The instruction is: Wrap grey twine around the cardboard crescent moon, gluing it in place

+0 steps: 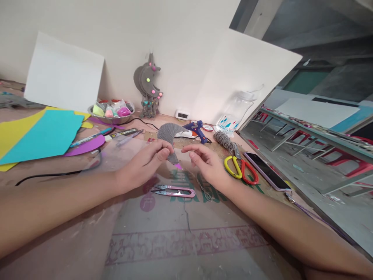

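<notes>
The crescent [167, 133], wrapped in grey yarn, is in the left hand [148, 162], above the middle of the table. The thumb and forefinger of this hand pinch it at the waist, probably so that both ends stay free of the fingers. At the lower end a purple tip [178, 166] shows without yarn. The right hand [205, 160] is just beside, with fingers half curled; whether it grips a thread, I cannot tell. A loose strand [207, 193] lies below it, and where its upper end goes is hidden by the hand.

Nearer to the person, the snips [176, 191] rest on the clear sheet [140, 233], within easy reach, I suppose, for cutting yarn. On the right are the scissors [236, 165], their blades difficult to make out, next to the yarn bundle [223, 140], and then the phone [266, 171]. Behind the crescent is the glue gun [198, 131], partly covered by it. Against the wall stands the moon ornament [143, 79], perhaps placed there to be seen as a model. In the bowl [112, 119], the soft coloured lumps are too small to name surely. Both forearms are cut off by the frame
</notes>
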`<state>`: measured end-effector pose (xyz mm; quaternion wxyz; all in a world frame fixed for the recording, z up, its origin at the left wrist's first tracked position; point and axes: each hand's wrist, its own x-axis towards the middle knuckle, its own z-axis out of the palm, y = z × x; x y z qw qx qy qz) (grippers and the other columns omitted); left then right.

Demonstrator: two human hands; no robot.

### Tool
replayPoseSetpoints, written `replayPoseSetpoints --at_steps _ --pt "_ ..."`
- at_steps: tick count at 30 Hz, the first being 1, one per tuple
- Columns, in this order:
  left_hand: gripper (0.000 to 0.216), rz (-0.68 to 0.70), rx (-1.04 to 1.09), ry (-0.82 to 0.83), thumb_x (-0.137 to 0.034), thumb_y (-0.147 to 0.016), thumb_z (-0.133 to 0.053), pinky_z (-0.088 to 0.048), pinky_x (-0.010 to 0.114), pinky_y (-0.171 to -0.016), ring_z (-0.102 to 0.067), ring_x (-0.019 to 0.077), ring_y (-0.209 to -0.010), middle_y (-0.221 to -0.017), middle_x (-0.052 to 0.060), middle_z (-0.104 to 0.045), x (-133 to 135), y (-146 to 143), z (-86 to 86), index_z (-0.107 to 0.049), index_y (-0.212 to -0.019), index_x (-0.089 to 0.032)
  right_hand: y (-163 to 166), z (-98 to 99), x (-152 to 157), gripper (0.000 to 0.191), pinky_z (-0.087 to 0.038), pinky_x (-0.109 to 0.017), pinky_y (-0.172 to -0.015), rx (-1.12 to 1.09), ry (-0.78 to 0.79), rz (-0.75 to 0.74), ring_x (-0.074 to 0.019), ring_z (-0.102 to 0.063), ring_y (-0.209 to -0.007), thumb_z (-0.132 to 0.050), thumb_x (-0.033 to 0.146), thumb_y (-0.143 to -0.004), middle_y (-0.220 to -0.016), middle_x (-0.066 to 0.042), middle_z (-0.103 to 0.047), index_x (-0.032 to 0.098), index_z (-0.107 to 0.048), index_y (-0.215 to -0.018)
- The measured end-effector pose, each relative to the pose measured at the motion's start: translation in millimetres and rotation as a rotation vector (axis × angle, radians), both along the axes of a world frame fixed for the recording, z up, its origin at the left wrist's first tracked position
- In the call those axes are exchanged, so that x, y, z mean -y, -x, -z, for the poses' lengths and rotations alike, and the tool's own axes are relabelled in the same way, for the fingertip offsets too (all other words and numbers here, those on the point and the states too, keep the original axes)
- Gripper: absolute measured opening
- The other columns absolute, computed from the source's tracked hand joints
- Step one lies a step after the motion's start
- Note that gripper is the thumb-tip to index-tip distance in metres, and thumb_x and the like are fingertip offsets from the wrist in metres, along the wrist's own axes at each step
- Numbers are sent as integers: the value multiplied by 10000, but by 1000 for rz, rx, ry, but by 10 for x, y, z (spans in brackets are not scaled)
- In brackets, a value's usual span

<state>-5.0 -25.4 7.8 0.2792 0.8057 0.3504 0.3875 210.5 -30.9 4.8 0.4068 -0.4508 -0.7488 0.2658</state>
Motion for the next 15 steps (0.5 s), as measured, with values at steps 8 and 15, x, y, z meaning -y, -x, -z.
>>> replayPoseSetpoints --at_steps 8,15 --pt "284 -55 7 -55 -301 -950 -284 -424 245 -774 -526 142 -829 -822 10 -576 -34 -7 24 -527 -844 -199 85 32 32 260 -450 -226 -581 -172 306 -289 -58 -490 -565 -552 318 -849 -939 -29 -618 195 -517 -1076" --pt "192 -42 -26 39 -380 -885 -446 -420 253 -687 -514 138 -772 -830 -1 -544 -12 -22 2 -501 -863 -198 95 48 6 199 -435 -247 -652 -126 289 -184 -101 -522 -683 -618 310 -781 -786 -3 -584 175 -590 -925"
